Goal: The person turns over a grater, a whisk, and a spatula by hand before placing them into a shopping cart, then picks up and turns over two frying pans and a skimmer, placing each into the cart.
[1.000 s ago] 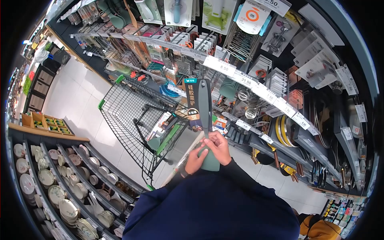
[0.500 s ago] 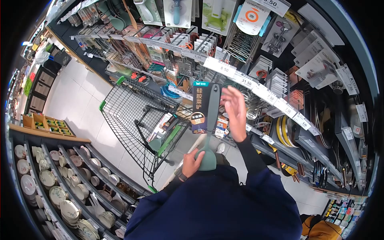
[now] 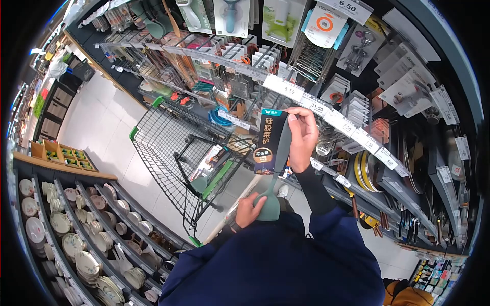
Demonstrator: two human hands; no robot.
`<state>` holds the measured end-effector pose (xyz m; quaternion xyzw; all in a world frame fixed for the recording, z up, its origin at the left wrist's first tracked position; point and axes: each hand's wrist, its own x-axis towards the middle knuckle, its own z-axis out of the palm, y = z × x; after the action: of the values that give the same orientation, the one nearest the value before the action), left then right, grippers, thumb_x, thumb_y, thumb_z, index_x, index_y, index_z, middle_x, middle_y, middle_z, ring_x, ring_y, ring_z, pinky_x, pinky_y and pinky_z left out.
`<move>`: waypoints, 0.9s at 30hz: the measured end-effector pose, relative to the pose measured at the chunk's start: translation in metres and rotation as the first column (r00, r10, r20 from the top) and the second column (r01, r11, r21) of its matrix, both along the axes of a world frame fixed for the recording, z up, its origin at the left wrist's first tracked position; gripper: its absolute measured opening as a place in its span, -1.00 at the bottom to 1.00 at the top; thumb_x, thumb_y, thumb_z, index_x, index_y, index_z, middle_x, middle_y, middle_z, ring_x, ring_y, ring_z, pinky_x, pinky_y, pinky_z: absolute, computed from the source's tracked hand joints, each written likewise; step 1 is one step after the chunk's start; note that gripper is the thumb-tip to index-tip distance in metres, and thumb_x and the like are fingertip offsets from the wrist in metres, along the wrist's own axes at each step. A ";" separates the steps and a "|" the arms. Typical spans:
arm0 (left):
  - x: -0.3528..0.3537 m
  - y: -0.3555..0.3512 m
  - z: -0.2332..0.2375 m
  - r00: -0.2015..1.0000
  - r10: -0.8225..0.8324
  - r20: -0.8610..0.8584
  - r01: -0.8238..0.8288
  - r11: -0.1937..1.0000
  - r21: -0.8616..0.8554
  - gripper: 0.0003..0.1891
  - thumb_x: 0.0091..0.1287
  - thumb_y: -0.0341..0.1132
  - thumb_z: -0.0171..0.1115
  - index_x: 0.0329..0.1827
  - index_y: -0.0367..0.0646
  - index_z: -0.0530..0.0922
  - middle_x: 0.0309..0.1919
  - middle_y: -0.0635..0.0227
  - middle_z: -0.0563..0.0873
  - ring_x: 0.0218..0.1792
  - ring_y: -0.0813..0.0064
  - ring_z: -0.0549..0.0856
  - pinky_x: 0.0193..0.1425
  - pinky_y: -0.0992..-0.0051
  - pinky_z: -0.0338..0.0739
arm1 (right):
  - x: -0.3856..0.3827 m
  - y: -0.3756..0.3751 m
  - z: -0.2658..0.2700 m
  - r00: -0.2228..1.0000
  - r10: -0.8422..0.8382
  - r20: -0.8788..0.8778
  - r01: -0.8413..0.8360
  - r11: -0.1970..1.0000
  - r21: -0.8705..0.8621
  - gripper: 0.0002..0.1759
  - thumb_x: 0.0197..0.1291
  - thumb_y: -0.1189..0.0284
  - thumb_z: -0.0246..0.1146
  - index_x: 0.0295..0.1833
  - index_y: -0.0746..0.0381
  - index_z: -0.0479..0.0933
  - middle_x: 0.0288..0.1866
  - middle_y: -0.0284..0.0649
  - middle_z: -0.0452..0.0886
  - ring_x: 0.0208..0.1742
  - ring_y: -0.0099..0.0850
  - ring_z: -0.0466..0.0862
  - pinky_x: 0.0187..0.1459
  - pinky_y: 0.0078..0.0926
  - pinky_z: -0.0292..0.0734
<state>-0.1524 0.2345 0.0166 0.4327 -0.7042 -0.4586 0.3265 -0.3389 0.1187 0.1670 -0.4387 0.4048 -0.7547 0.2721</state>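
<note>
A green silicone spatula [image 3: 268,205] with a dark cardboard label [image 3: 269,143] on its handle is held upright before my chest, blade end toward me. My left hand [image 3: 248,209] grips the blade, with the thumb lying on its face. At the top of the handle, my right hand [image 3: 302,136] closes its fingers and thumb on the handle end and the label's upper corner. Left of the label stands a wire shopping cart [image 3: 161,137]; another green utensil and a packaged item lie inside it.
Hanging kitchen tools fill the shelf ahead, fronted by a price rail [image 3: 311,105]. Pans [image 3: 366,171] stand at the right. Shelves of bowls and plates [image 3: 88,265] run along the lower left. A wooden box display [image 3: 61,154] is farther left.
My right hand has gone from loose beside the handle to gripping its top end. The spatula and label have shifted slightly right and tilted.
</note>
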 end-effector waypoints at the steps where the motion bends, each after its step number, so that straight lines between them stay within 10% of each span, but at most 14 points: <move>1: 0.000 0.000 0.000 1.000 -0.002 0.000 0.002 1.000 -0.001 -0.76 0.40 -0.25 0.30 -0.29 -0.30 0.63 -0.55 -0.03 0.60 -0.48 -0.05 0.68 -0.43 0.31 0.51 | 0.001 0.000 0.000 1.000 -0.002 0.000 0.002 1.000 -0.001 -0.86 0.42 0.58 0.13 0.03 0.30 0.52 -0.05 -0.31 0.62 -0.04 -0.63 0.55 0.06 -0.61 0.40; 27: -0.001 -0.001 0.004 0.999 -0.010 -0.044 0.012 0.999 0.040 -0.75 0.40 -0.23 0.30 -0.31 -0.27 0.63 -0.55 -0.03 0.62 -0.47 -0.09 0.66 -0.43 0.24 0.48 | 0.009 0.000 0.003 0.996 -0.087 0.009 0.087 0.996 -0.011 -0.81 0.40 0.63 0.16 0.09 0.35 0.51 0.00 -0.19 0.66 0.05 -0.55 0.61 0.16 -0.56 0.44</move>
<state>-0.1533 0.2336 0.0211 0.4253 -0.6898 -0.4838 0.3304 -0.3296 0.1192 0.1699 -0.4190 0.4180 -0.7700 0.2384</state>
